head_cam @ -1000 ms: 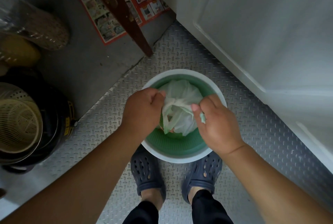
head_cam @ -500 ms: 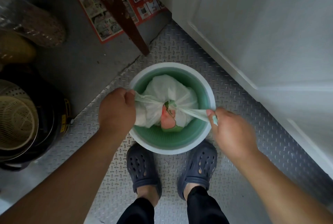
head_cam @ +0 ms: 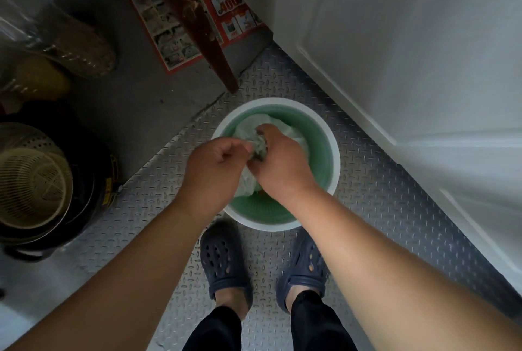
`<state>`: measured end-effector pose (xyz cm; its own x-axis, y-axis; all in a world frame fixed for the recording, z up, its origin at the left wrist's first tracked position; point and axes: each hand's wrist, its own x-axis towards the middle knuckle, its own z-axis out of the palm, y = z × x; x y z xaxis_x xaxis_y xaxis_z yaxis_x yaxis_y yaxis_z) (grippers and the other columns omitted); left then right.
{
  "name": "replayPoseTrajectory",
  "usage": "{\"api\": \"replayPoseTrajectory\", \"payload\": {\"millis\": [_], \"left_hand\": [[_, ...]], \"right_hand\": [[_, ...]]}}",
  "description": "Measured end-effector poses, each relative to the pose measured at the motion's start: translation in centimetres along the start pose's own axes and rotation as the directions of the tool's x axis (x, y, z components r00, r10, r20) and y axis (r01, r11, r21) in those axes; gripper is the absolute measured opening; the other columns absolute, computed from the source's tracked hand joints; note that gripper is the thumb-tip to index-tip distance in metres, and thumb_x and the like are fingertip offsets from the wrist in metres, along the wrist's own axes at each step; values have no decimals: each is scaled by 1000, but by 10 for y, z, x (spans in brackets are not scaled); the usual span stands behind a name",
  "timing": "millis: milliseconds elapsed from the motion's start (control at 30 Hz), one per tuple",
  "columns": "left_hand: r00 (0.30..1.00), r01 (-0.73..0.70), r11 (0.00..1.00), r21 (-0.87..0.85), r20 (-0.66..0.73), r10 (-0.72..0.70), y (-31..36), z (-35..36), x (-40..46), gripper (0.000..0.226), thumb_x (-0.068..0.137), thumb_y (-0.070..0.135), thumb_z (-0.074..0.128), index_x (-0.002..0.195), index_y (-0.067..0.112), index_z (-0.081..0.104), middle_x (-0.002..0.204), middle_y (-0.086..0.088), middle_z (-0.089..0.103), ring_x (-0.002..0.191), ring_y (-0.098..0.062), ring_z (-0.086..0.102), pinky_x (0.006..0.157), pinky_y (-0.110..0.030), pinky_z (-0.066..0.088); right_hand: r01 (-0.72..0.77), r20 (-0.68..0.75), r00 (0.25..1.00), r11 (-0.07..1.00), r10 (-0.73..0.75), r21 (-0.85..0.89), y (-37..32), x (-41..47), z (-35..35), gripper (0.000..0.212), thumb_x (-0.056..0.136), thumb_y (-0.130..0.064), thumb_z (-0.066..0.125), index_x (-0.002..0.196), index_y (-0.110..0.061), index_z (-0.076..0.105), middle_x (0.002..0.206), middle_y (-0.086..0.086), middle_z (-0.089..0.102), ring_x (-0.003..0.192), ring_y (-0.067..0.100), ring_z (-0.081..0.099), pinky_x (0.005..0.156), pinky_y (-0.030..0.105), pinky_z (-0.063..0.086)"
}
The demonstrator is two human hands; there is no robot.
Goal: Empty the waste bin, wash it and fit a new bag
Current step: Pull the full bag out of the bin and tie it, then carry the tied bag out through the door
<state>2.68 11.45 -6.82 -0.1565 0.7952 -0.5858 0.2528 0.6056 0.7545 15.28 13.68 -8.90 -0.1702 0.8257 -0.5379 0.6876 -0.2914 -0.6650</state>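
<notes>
Head view: the waste bin (head_cam: pixel 327 135), white rim and green inside, stands on the checker-plate floor (head_cam: pixel 381 209) just ahead of the 2 clogged feet. The full bag (head_cam: pixel 285 130), pale and crumpled, sits inside the bin, below and between both hands. The left hand (head_cam: pixel 217 164) and right hand (head_cam: pixel 279 161) meet over the bin's near-left half, knuckles almost touching. The fingers of the right hand are curled round the gathered neck of the bag; those of the left pinch the same bunch from the left side.

Judgement: step is tying or cinching the bag mouth, emptying not yet done. The bag hangs straight down from the fingers, so the coming lift runs vertically out of the bin. Both hands are equally near; the right has the fuller hold.
</notes>
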Motion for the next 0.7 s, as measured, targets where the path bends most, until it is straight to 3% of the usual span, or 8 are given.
{"api": "replayPoseTrajectory", "payload": {"millis": [133,200,267,367,433,500,567,700], "left_hand": [[999,37,999,1,14,-37,5,-4,1,17,93,31,64,80,37,74,85,16,76,80,0,71,73,-20,55],[994,110,993,-44,6,-110,5,-10,-3,13,91,35,62,83,36,72,86,12,76,82,-4,71,74,-27,56],[981,192,980,49,19,-193,1,-19,-14,14,91,36,57,83,32,68,89,6,73,85,-12,70,79,-36,58],[923,338,882,329,67,-379,-9,-36,-47,24,96,33,53,79,22,65,90,-6,72,88,-25,69,84,-44,57],[861,420,795,437,86,-502,-15,-51,-74,31,97,35,53,83,11,66,92,-11,71,88,-29,69,82,-40,55],[818,450,740,500,102,-567,-15,-68,-103,29,98,33,51,82,10,60,86,-11,65,79,-25,62,72,-32,49],[803,454,713,534,101,-588,-8,-84,-133,25,98,29,49,79,13,54,82,-12,57,74,-22,55,67,-33,43],[790,471,691,548,87,-608,17,-112,-200,21,98,29,51,83,16,59,84,-15,64,77,-28,63,72,-37,53]], "right_hand": [[7,-19,1000,996,-9,-90,-1,0,0,11,93,-20,53,91,-14,62,87,7,69,83,28,65,71,38,54],[-32,-27,999,995,30,-98,-1,-4,-3,17,92,-18,52,76,-17,56,77,2,64,77,26,63,61,31,47],[-60,-31,998,988,56,-140,-5,-12,-10,29,91,-19,52,64,-26,43,67,-7,53,69,21,56,55,27,36],[-109,-49,994,983,103,-148,-18,-28,-27,29,89,-21,52,64,-30,40,64,-13,49,60,10,49,52,26,34],[-144,-54,989,982,138,-124,-32,-41,-43,21,88,-22,53,69,-28,46,67,-10,53,60,8,51,48,24,34],[-156,-43,987,981,152,-116,-48,-54,-59,7,87,-22,53,80,-21,55,73,-4,60,65,15,56,50,24,38],[-143,-45,989,983,139,-112,-66,-69,-73,6,85,-22,52,83,-16,55,77,1,61,69,21,56,50,24,36],[-170,6,985,979,171,-112,-104,-105,-98,15,84,-23,52,72,-22,43,79,6,66,74,24,58,51,26,36]]}}
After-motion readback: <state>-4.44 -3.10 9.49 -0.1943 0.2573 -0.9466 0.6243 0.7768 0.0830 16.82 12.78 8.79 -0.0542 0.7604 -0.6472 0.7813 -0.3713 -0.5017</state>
